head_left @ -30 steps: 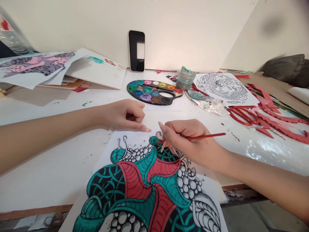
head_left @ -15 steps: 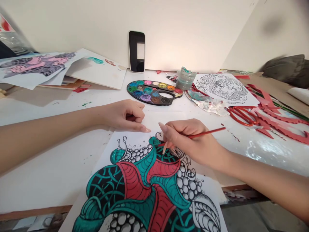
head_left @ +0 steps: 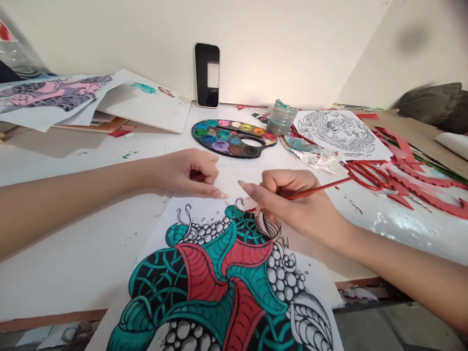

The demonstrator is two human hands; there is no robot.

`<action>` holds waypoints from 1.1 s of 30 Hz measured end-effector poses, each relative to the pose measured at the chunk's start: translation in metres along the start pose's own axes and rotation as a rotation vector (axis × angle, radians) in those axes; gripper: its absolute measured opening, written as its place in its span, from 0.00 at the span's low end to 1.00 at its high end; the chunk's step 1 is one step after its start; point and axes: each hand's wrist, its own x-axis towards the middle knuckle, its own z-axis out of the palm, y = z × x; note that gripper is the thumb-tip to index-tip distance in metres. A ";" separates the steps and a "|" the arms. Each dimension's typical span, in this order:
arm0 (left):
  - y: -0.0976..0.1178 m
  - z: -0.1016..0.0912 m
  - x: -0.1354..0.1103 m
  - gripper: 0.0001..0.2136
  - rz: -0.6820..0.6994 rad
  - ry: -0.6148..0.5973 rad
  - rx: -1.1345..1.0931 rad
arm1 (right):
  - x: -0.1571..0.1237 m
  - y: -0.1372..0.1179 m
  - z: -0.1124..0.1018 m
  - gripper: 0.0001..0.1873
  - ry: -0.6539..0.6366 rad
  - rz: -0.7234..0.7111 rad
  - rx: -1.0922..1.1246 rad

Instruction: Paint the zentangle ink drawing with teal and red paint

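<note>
A line drawing on paper (head_left: 219, 287), partly painted teal and red, lies in front of me on the white table (head_left: 73, 253). My right hand (head_left: 292, 204) is closed on a thin red paintbrush (head_left: 318, 189), whose tip rests at the drawing's upper edge. My left hand (head_left: 190, 173) is loosely curled, fingertips pressing down near the paper's top left corner; it holds nothing I can see.
Behind my hands lies a dark paint palette (head_left: 234, 137) with several colours, beside a water jar (head_left: 281, 118) and a phone (head_left: 206, 74) leaning on the wall. An uncoloured dragon drawing (head_left: 340, 132), red scissors (head_left: 365, 174) and red paper cuttings (head_left: 420, 170) are at right. Painted sheets (head_left: 54, 95) lie at left.
My right hand with the brush has shifted slightly up and right along the drawing's top, and the brush handle tilts up more. My left hand stays put.
</note>
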 end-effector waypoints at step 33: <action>0.001 0.001 0.000 0.24 -0.022 -0.004 -0.019 | 0.000 0.000 -0.002 0.24 -0.050 0.023 -0.068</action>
